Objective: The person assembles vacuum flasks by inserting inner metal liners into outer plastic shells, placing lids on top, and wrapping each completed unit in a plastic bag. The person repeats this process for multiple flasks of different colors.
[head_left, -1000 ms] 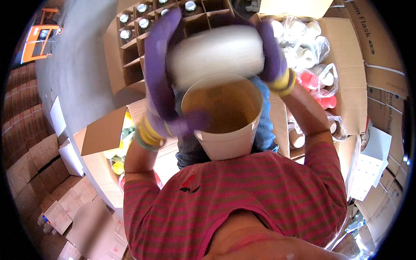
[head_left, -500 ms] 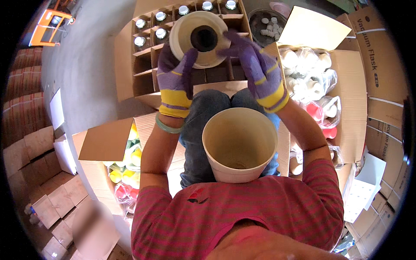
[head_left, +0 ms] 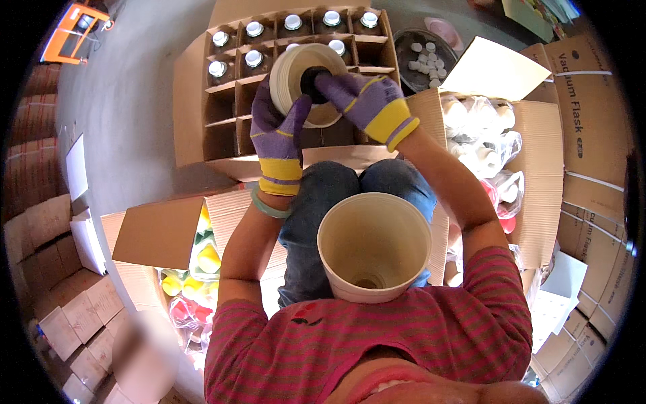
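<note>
My left hand (head_left: pixel 277 128), in a purple and yellow glove, is closed round a cream round plastic casing (head_left: pixel 286 81) and holds it tilted above a divided carton. At the middle of the casing sits a black round piece (head_left: pixel 313 82). The fingers of my right hand (head_left: pixel 367 101), gloved the same way, are closed at the edge of that piece; their tips are partly hidden. On my lap, against my shirt, stands a wide cream plastic bucket-shaped body (head_left: pixel 373 236), its mouth facing up.
The divided carton (head_left: pixel 222 124) holds several white-necked bottles. A dark round tray (head_left: pixel 420 50) carries small white caps. On the right, an open carton (head_left: pixel 542 168) contains bagged white and red parts; on the left, another (head_left: pixel 145 276) has yellow and red ones. Stacked cartons (head_left: pixel 585 114) line the right.
My right hand has come inward, from the casing's right rim onto the black piece. The casing is turned more to the side. The view has shifted slightly.
</note>
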The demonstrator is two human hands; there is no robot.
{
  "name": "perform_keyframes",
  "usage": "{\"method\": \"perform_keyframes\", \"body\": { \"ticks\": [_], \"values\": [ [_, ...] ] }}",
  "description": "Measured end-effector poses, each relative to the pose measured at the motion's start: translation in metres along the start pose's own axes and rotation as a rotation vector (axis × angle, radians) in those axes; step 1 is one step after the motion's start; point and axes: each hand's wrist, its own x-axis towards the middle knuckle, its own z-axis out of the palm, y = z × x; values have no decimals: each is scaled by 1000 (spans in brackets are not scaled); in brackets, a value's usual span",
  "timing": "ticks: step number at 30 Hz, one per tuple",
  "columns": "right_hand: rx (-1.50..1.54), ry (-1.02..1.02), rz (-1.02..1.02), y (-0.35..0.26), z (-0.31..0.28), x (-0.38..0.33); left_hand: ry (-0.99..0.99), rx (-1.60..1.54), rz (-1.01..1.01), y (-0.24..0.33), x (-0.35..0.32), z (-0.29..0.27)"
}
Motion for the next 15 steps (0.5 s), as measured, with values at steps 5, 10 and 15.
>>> {"method": "perform_keyframes", "body": {
  "ticks": [5, 10, 15],
  "values": [
    [-216, 453, -589, 30, 49, 25, 39, 42, 26, -9, 5, -5],
    [38, -295, 255, 27, 52, 63, 74, 54, 28, -33, 18, -23],
    [-311, 254, -363, 40, 80, 70, 83, -55, -81, -46, 34, -35]
  ]
}}
